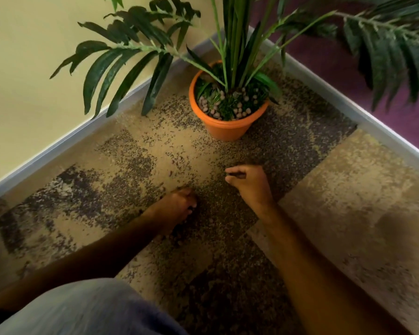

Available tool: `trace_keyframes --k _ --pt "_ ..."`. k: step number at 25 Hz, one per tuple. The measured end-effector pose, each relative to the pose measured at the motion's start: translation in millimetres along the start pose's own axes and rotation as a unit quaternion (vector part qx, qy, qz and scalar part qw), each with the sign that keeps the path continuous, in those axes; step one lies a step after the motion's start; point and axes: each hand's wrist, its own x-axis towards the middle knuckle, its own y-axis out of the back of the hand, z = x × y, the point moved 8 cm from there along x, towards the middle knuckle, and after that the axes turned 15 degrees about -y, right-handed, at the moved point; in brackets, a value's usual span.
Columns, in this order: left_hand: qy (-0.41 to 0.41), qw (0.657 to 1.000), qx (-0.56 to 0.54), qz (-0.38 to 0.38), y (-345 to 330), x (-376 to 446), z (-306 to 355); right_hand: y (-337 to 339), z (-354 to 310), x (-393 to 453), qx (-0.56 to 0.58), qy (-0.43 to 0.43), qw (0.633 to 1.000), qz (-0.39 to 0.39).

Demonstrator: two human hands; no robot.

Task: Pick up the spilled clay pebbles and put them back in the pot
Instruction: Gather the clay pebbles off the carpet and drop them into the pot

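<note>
Orange pot (228,126) stands upper center of the frame on the carpet (348,201), in the corner where the yellow wall (34,68) meets the purple wall (324,56). Palm plant (235,44) grows from it, fronds spreading to the upper left and upper right. Clay pebbles (237,112) lie inside the pot around the stems, pale pinkish, bunched at the front rim. A few reddish specks sit on the carpet left of center, possibly spilled pebbles, too blurred against the mottled pattern to be sure.

Right hand (249,180) at center frame, below the pot and apart from it, fingers curled inward, fingertips down near the carpet; something dark shows between thumb and fingers, can't tell whether it's a pebble or shadow. Left hand (179,204) lower and left of the right one, fingers curled down against the carpet, grip state can't tell, motion blur. Both forearms reach in from the bottom edge. Grey-clad knee (82,310) at lower left.
</note>
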Motion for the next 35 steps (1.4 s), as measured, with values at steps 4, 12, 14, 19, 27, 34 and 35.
trace_keyframes --k 4,12,14,19,27,34,35 --pt "0.016 1.000 -0.022 0.009 7 1 -4 9 -29 -13 0.064 0.031 0.997 -0.008" --pt "0.084 0.917 -0.277 0.274 163 10 -17 31 -142 -15 0.125 0.164 0.978 0.026" --pt "0.071 0.893 -0.299 0.330 209 27 -12 31 -164 -9 0.129 0.176 0.974 0.057" --pt "0.125 0.852 -0.321 0.394 253 81 -11 27 -181 9 0.172 0.115 0.972 0.113" --pt "0.111 0.847 -0.326 0.405 241 85 -46 13 -170 -12 0.171 0.171 0.968 0.070" --pt "0.092 0.849 -0.286 0.436 235 48 -50 36 -145 -15 0.226 0.201 0.953 0.023" --pt "0.092 0.862 -0.260 0.426 231 38 -49 44 -137 -15 0.229 0.213 0.949 0.030"
